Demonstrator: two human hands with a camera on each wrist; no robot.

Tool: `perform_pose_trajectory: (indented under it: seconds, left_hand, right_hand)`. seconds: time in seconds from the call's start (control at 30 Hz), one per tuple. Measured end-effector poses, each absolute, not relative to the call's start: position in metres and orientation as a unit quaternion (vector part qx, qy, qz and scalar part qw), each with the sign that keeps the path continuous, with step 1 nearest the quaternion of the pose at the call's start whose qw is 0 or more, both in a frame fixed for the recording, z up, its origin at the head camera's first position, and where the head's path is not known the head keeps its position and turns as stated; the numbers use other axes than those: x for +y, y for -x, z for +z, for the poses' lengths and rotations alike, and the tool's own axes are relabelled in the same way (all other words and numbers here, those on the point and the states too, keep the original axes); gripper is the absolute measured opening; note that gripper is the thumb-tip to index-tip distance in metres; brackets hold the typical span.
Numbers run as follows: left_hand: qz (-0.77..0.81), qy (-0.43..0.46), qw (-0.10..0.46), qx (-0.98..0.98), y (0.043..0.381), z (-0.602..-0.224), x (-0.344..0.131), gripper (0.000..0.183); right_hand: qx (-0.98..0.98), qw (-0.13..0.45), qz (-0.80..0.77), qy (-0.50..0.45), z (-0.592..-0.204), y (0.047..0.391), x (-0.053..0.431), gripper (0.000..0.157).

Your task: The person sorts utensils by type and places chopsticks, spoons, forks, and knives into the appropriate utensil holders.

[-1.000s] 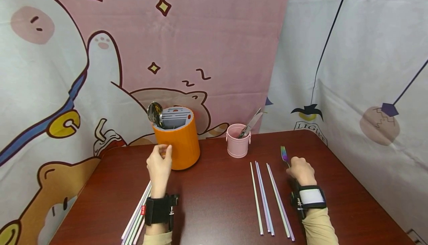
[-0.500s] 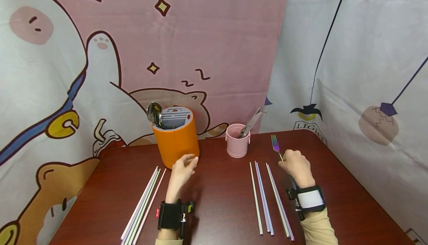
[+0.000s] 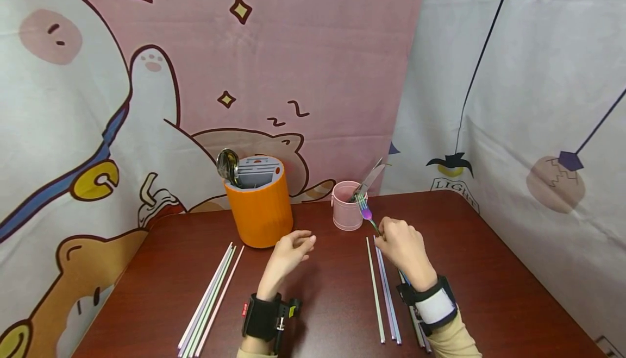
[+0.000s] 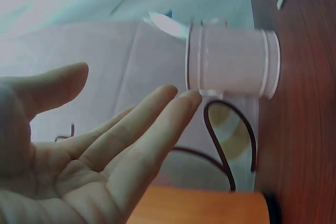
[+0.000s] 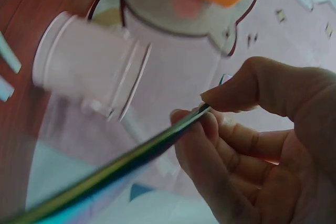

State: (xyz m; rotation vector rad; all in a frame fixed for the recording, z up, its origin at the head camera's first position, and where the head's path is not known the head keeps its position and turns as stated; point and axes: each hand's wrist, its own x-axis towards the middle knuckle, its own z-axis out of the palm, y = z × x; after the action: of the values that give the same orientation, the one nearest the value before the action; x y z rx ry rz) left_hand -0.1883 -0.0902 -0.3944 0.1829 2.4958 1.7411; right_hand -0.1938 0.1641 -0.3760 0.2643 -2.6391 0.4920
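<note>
My right hand (image 3: 403, 246) pinches a shiny rainbow-coloured fork (image 3: 365, 212) by its handle, thumb against fingers. In the head view the fork's tines overlap the rim of a small pink bucket (image 3: 346, 218). Silvery utensils, one with a flat blade (image 3: 373, 177), lean out of that bucket. In the right wrist view the fork's handle (image 5: 118, 170) runs toward the lower left corner. My left hand (image 3: 289, 252) holds nothing; its fingers are extended and spread from the thumb in the left wrist view. It hovers in front of an orange utensil holder (image 3: 266, 214).
Metal ladle-like heads (image 3: 228, 167) stick out of the orange holder. Several pale chopsticks (image 3: 210, 301) lie at the left, and more chopsticks (image 3: 386, 293) lie at the right, partly under my right arm. A printed cloth (image 3: 332, 75) hangs behind the brown table (image 3: 323, 303).
My right hand has lifted the fork and carried it left to the pink bucket. My left hand has moved from the orange holder's left side rightward across its front.
</note>
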Motion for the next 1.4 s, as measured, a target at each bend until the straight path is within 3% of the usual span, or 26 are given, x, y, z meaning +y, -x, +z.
perform_pose_trajectory:
  seconds: [0.33,0.57,1.1,1.4]
  left_hand:
    - [0.626,-0.103,0.056,0.771,0.184,-0.394,-0.062,0.04]
    - [0.685,-0.083,0.046,0.722,0.182,-0.398,-0.043,0.036]
    - [0.738,-0.017,-0.016,0.675,0.181,-0.402,-0.029,0.026]
    - [0.699,-0.008,-0.096,0.708,0.179,-0.394,-0.037,0.023]
  right_hand:
    - [-0.934,0.256,0.187,-0.163,-0.379,0.179,0.126,0.015]
    - [-0.933,0.251,0.171,-0.194,-0.386,0.175,0.111,0.017]
    - [-0.925,0.24,0.203,-0.214,-0.385,0.169,0.105,0.02]
    - [-0.931,0.193,0.232,-0.207,-0.382,0.171,0.107,0.015]
